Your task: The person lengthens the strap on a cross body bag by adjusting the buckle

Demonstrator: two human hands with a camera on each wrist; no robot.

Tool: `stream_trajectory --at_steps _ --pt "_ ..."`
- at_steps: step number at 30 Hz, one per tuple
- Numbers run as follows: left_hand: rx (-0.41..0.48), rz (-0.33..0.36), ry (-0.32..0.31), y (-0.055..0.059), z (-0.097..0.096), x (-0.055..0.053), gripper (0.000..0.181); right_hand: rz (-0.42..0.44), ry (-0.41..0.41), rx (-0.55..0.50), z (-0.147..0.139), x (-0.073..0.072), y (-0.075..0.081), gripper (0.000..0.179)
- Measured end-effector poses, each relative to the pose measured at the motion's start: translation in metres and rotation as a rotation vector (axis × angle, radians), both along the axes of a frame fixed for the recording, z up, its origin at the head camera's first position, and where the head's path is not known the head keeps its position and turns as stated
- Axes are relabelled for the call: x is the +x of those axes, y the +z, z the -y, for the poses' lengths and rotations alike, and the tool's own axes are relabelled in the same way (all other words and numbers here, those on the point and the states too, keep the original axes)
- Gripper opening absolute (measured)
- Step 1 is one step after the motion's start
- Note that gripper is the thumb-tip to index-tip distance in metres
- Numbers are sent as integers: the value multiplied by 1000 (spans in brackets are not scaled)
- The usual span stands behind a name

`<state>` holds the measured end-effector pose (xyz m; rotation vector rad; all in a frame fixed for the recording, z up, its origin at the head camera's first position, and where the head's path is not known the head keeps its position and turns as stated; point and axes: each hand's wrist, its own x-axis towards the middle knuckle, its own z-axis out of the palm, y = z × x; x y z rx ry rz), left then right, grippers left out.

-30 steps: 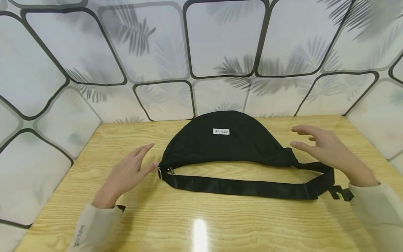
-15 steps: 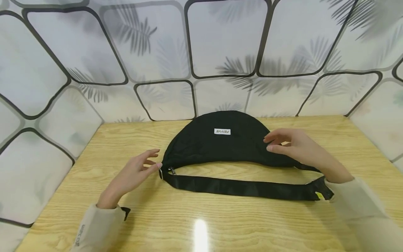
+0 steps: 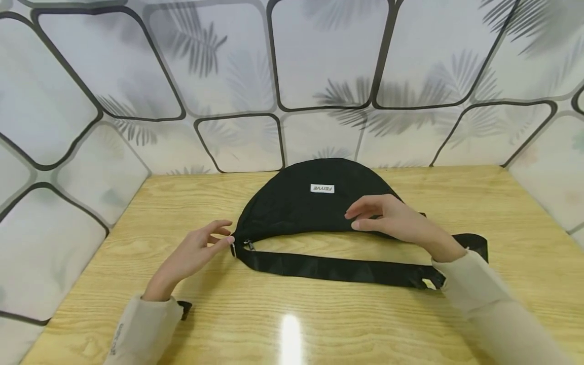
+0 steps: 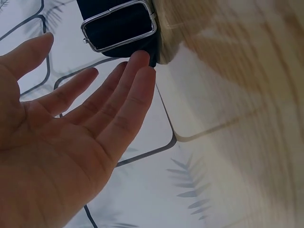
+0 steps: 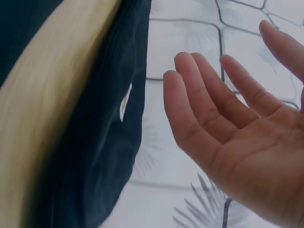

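Note:
A black waist bag (image 3: 292,203) with a white label (image 3: 322,188) lies flat on the table, its curved edge toward the back. Along its near side runs the black strap (image 3: 328,266). Beside the bag's left end is my left hand (image 3: 189,256), fingers relaxed; the left wrist view shows the palm empty below a metal strap buckle (image 4: 118,26). Over the bag's right half hovers my right hand (image 3: 392,220), loosely bent and holding nothing. In the right wrist view a gap separates its fingers (image 5: 190,114) from the bag. My right hand and sleeve hide part of the bag and strap.
The wood-grain table (image 3: 219,324) reaches back to a patterned wall covering (image 3: 237,147) close behind the bag. Near my right sleeve lies the black plastic clip (image 3: 431,281) at the strap's end. A strap loop (image 3: 476,242) sticks out to the right.
My right hand has moved left, from beyond the bag's right end to above its right half. The clip end of the strap has shifted left. My left hand has barely moved.

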<state>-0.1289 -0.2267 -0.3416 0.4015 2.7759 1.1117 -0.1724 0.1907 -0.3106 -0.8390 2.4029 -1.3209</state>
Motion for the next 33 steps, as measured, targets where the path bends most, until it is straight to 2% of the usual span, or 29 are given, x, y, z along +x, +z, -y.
stream_trajectory --at_steps 8,12,20,27,33 --pt "11 30 12 -1 3 2 49 52 77 -12 21 -6 -11 29" --pt "39 66 11 -2 3 1 49 70 117 -27 31 -10 -16 29" --pt "117 134 6 -6 4 -1 48 166 203 -57 52 -14 -25 33" --pt "207 206 7 -6 6 -2 51 270 220 -37 74 -15 -27 38" --pt "231 241 0 -4 7 -3 52 282 223 -27 90 -16 -29 37"
